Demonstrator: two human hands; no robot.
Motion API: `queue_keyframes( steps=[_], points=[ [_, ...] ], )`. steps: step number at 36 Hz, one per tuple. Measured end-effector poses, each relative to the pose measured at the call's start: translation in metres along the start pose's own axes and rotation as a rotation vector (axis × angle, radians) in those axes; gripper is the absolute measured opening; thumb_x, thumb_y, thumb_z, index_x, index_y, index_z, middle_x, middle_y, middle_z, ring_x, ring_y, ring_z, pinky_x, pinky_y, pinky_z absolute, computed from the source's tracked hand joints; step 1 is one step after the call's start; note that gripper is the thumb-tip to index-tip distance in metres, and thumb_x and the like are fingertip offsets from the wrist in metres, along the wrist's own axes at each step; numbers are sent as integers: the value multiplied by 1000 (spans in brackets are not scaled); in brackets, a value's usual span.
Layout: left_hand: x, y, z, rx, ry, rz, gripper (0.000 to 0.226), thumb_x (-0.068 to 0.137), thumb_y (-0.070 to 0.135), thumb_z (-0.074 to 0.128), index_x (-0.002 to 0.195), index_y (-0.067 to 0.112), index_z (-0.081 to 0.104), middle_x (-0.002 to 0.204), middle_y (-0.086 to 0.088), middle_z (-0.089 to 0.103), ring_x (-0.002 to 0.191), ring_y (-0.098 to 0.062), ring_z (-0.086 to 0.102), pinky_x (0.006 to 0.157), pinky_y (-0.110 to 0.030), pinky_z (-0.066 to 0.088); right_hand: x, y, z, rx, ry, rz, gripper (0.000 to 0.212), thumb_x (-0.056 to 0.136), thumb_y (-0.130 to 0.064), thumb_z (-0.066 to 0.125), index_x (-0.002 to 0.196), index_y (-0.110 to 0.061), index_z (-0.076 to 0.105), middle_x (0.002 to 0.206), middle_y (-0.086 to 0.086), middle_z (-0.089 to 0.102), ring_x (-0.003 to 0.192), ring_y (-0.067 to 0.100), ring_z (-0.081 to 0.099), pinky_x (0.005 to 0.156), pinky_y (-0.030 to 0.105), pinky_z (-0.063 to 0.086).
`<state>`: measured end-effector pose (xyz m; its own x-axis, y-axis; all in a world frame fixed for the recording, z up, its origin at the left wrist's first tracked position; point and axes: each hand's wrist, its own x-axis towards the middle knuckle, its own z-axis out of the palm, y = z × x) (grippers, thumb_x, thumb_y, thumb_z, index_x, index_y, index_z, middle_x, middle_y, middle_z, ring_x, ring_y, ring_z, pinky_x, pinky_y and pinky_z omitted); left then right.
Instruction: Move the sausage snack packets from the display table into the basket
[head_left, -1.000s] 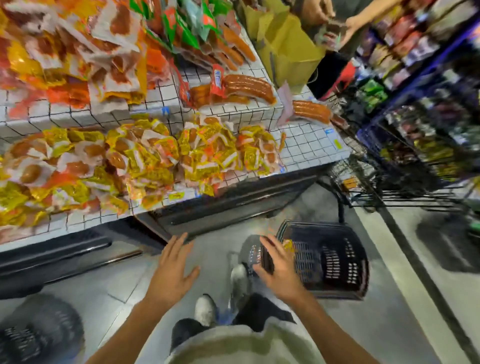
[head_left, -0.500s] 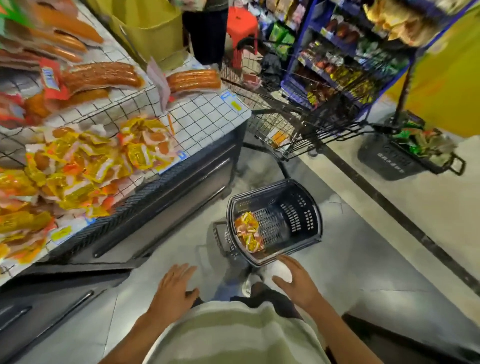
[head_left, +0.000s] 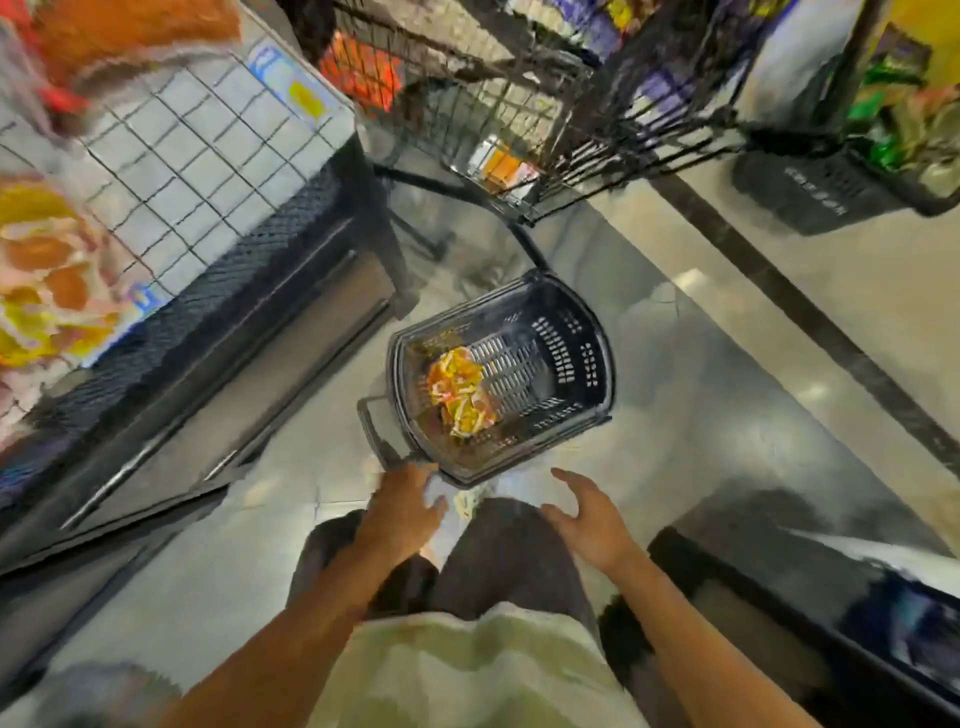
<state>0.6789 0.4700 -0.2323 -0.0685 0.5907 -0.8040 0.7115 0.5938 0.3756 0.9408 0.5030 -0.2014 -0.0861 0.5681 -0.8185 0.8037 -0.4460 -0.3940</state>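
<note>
Both my hands, left (head_left: 402, 512) and right (head_left: 589, 522), hang empty, fingers apart, near the basket (head_left: 592, 364) holding packets (head_left: 460, 389); more packets wait on the worktop (head_left: 208, 156) far left, so I should turn back squarely before reaching

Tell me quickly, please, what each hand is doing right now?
Left hand: open, holding nothing, near the basket rim.
Right hand: open, holding nothing.

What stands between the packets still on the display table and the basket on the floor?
Nothing visible does. The basket stands open-topped on the floor beside the display table, with some packets already inside. Both the left hand and right hand hold nothing.
</note>
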Motion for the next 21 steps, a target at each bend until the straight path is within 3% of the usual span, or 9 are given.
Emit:
queue_keyframes(
  steps=[2,5,11,15,19,21],
  points=[
    [24,-3,11,24,-9,27,41,92,37,61,127,17,61,127,-8,65,120,-29,61,99,-40,50,28,-2,2,-14,-23,8,56,100,-31,61,152,-20,41,158,1,41,142,21,41,113,24,29],
    [63,-12,26,93,-28,62,51,88,44,59,136,28,52,139,1,59,127,-22,56,105,-41,48,79,-8,14,-19,-54,22,58,100,-30,62,152,-16,41,156,3,43,142,22,42,116,28,31],
    [176,-37,59,282,-124,138,61,94,46,52,151,29,38,156,9,39,145,-14,34,120,-32,26,191,-9,63,103,-20,30,58,92,-15,73,145,-11,50,146,3,54,137,19,50,112,19,33],
    [254,-51,73,361,-159,185,61,98,45,46,155,30,30,161,6,33,149,-15,28,121,-26,18,267,2,98,105,-37,0,65,92,-12,70,151,-14,42,150,4,50,142,21,45,119,31,32],
    [326,-60,84,385,-193,233,56,96,36,50,150,24,40,148,-3,48,138,-22,43,115,-28,28,337,17,132,170,-13,63,68,90,-13,72,151,-20,43,148,4,53,137,24,48,102,12,28],
    [359,-65,90,387,-206,254,51,95,32,55,144,21,46,143,-6,51,136,-25,45,113,-32,31,369,27,147,201,-32,66,70,89,-12,73,151,-17,42,147,6,54,137,23,49,106,15,31]
  ],
)
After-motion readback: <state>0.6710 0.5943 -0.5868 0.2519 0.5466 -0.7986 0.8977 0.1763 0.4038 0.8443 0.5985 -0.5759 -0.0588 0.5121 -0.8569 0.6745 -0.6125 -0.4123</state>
